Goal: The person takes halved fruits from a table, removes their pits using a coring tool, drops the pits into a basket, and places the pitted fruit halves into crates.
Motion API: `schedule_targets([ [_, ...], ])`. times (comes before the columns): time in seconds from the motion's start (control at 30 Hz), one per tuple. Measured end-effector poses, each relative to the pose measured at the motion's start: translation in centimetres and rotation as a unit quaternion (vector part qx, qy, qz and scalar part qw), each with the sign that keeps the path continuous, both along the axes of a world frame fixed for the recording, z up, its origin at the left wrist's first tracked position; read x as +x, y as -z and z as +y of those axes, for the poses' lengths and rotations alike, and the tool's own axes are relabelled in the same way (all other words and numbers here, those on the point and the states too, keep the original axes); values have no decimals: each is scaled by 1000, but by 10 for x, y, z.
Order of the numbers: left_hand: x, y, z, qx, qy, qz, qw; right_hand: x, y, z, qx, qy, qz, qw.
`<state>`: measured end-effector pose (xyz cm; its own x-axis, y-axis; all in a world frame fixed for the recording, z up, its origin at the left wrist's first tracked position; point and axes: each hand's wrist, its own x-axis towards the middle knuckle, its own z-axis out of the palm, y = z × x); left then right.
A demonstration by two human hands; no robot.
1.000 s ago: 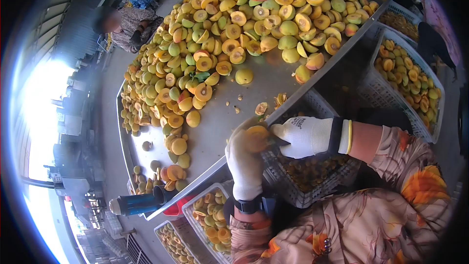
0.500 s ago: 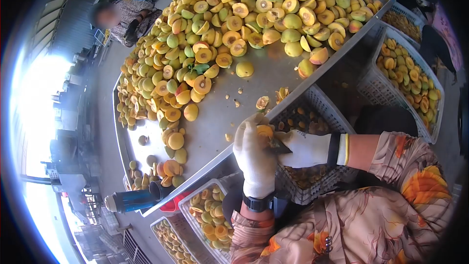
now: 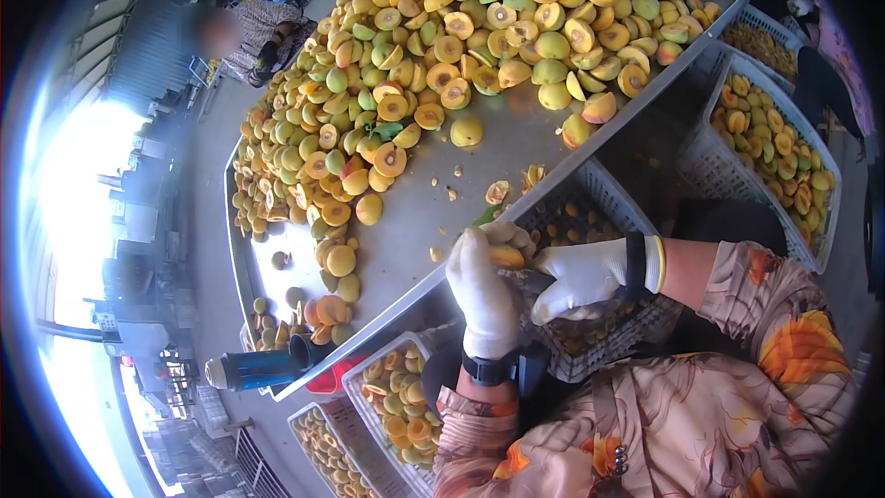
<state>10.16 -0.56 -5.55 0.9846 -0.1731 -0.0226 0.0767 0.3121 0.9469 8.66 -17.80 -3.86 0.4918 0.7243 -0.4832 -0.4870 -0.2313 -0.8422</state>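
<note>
I had the fingers of the white-gloved left hand (image 3: 487,293) curled round a yellow-orange rounded fruit piece (image 3: 506,257), tbh couldn't tell if the white-gloved right hand (image 3: 586,274) held anything.

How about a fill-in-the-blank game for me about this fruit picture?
1. The left hand and right hand wear gloves coloured ____.
2. The left hand holds a piece of ____.
3. The watch is on the person's ____ wrist.
4. The bottle near the table edge is mostly ____.

Missing words: white; fruit; left; blue.
</note>
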Motion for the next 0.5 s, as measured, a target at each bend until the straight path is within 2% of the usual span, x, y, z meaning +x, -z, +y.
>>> schedule_targets([
  [0.1, -7, -7, -12, 5, -38, 3, 999, -6, -5, -10, 56, 0, 42, 998],
  [0.2, -18, -12, -17, 45, -94, -1, 994, -14, -9, -9, -19, -8, -31, 999],
  [0.3, -33, -13, -15, 116, -145, -89, 979, -21, -8, -9, -29, -10, -135, 990],
  [0.4, -44, -19, -12, 100, -124, -63, 985, -31, -13, -11, 17, -34, -48, 998],
  [0.5, -55, -38, -17, -9, -33, 11, 999, -34, -8, -15, 95, -78, 15, 992],
])
